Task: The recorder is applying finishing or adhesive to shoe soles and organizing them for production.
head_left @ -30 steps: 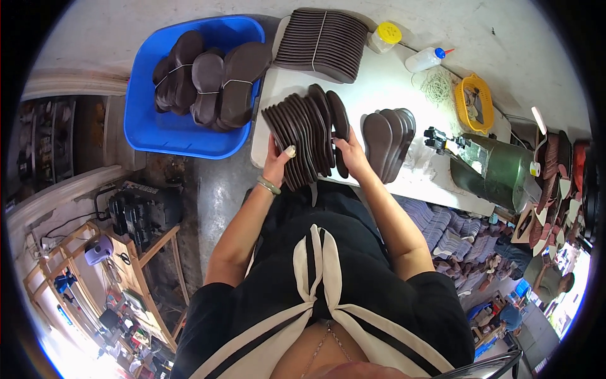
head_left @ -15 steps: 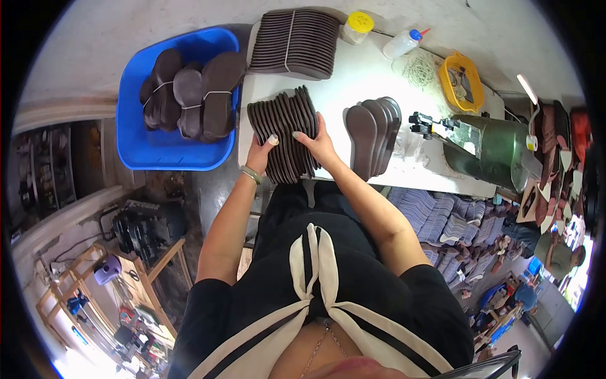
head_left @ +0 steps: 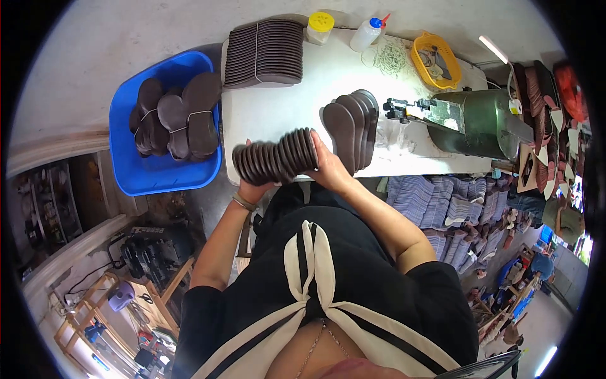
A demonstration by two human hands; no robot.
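Between my two hands is a stack of dark brown insoles (head_left: 275,156), held above the table's front edge with its rounded ends facing up. My left hand (head_left: 255,189) grips the stack from below at its left end, its fingers partly hidden behind the insoles. At the other end, my right hand (head_left: 329,167) presses against the last insole. Just right of that hand, several loose insoles (head_left: 341,134) lie fanned out on the white table (head_left: 284,104). A larger bundle of insoles (head_left: 268,54) tied with a pale band sits at the table's back left.
Left of the table, a blue tub (head_left: 120,170) holds banded insole bundles. Along the back are a yellow-lidded jar (head_left: 320,28), a squeeze bottle (head_left: 366,35), loose string (head_left: 390,59) and a yellow basket (head_left: 435,82). A green machine (head_left: 486,123) occupies the right end.
The insole stack has been drawn toward me and tipped so that its rounded ends now face up. Both hands have moved lower around it. The view has shifted somewhat.
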